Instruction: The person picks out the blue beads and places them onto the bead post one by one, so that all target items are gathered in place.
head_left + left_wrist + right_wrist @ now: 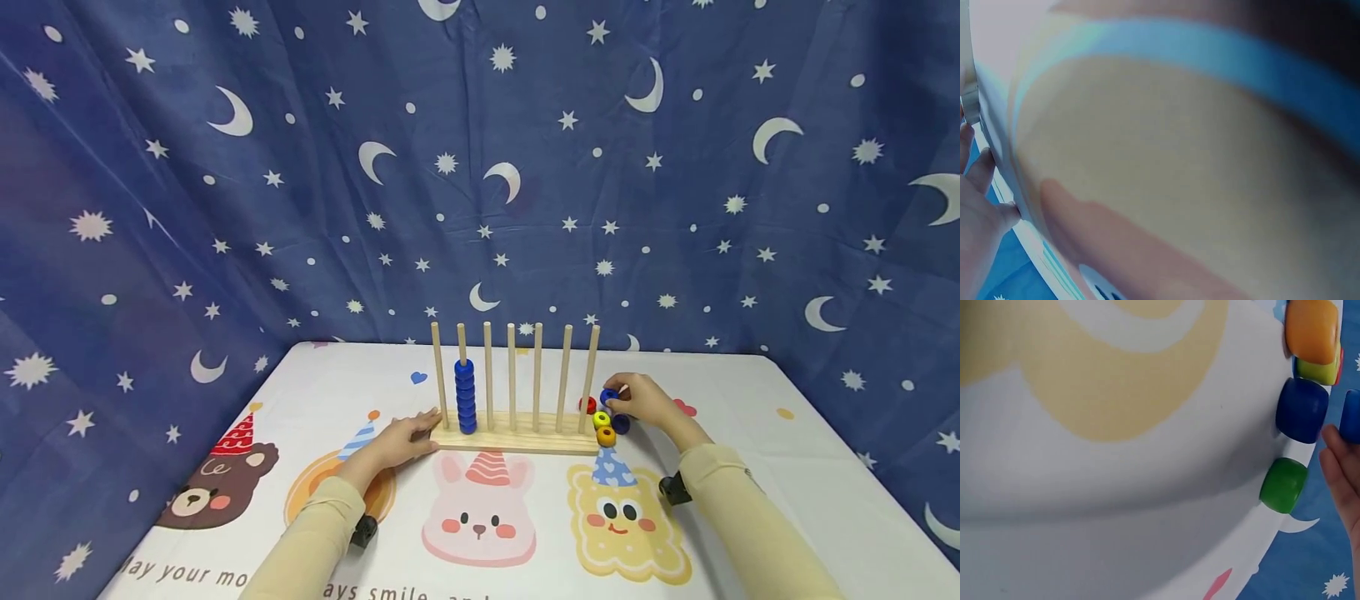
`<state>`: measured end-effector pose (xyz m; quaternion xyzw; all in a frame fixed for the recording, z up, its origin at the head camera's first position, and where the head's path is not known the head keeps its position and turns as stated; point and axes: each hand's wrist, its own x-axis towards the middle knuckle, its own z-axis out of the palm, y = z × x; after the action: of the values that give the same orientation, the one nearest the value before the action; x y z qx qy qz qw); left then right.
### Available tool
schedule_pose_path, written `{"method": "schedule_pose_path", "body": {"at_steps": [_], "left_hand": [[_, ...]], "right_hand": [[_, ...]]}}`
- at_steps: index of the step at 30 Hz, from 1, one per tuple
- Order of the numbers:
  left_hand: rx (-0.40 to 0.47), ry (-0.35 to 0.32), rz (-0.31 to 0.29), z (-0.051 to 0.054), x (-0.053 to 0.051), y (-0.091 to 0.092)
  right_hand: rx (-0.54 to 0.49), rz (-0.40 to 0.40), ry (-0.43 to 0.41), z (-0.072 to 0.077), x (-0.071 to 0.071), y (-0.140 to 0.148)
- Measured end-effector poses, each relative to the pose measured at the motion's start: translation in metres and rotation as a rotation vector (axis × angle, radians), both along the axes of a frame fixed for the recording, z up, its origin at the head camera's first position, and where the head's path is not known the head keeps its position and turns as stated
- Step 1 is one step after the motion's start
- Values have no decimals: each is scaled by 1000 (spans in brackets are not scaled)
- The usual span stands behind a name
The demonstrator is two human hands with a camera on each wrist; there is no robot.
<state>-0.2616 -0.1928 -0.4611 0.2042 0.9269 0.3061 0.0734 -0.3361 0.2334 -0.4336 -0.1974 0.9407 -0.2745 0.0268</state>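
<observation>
A wooden peg stand (517,440) carries a row of upright pegs. Several blue beads (466,400) are stacked on its second peg from the left. My left hand (397,442) rests at the stand's left end, its fingers touching the base; in the left wrist view the fingers (982,172) look fairly straight. Beyond the stand's right end, my right hand (643,402) pinches a blue bead (609,397), held just above the loose beads. The right wrist view shows this held bead (1351,416) at its edge, partly cut off.
By the stand's right end lie a red bead (588,405), a yellow bead (602,419), an orange bead (606,436) and a dark blue bead (620,424). A green bead (1284,485) shows in the right wrist view. A starry blue curtain (480,167) hangs behind the table.
</observation>
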Motion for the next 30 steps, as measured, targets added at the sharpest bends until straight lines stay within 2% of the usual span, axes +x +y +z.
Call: {"method": "schedule_pose_path", "body": {"at_steps": [4, 15, 22, 30], "left_hand": [[3, -4, -8, 2, 1, 1], [-1, -8, 0, -3, -4, -2], [3, -16, -1, -4, -2, -2], [9, -30, 2, -2, -2, -2]], "right_hand": [[-43, -18, -5, 3, 3, 0], [-149, 14, 85, 5, 11, 5], [-194, 19, 140, 15, 19, 4], [-217, 20, 141, 23, 27, 5]]}}
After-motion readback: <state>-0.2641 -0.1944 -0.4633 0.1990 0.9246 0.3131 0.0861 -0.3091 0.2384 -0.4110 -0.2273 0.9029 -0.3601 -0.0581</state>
